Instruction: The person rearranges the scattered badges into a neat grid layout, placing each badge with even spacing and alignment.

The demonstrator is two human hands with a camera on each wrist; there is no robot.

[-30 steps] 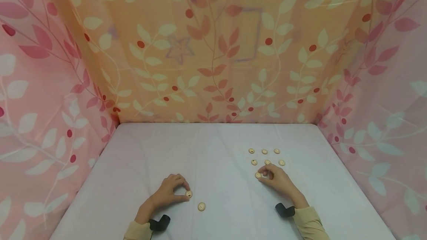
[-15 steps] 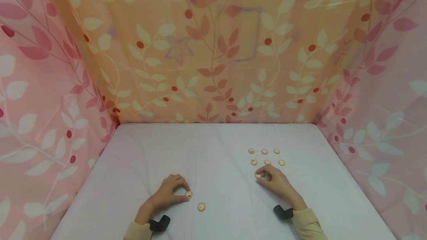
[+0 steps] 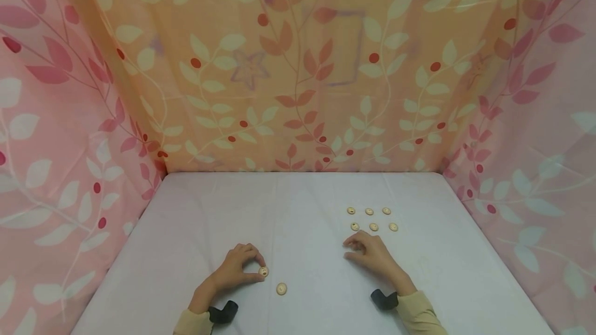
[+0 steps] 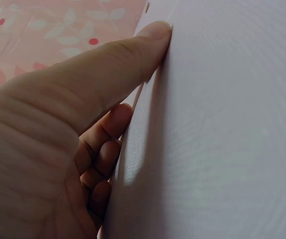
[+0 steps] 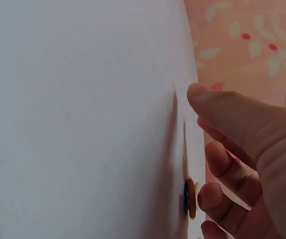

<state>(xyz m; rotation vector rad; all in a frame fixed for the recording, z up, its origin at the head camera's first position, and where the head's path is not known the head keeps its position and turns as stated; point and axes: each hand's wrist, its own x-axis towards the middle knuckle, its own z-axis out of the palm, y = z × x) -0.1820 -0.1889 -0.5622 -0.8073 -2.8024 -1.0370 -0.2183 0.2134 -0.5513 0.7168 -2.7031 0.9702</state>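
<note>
My left hand pinches a small round wooden disc by its edge between thumb and index finger, on the white table. A second wooden disc lies just to the right of that hand, apart from it. My right hand hovers low at right of centre, thumb and fingers apart and loosely bent, with nothing between the tips. In the right wrist view a disc shows edge-on near the bent fingers; in the head view the hand hides it. The pinched disc is barely visible in the left wrist view.
Beyond my right hand lie two rows of similar discs; one is the near middle disc. Flowered curtains rise at the back and both sides. A black wrist device sits on each forearm.
My right hand has let go of the disc it pinched and moved left, its fingers spreading. The disc has passed out of sight in the head view. My left hand has stayed still.
</note>
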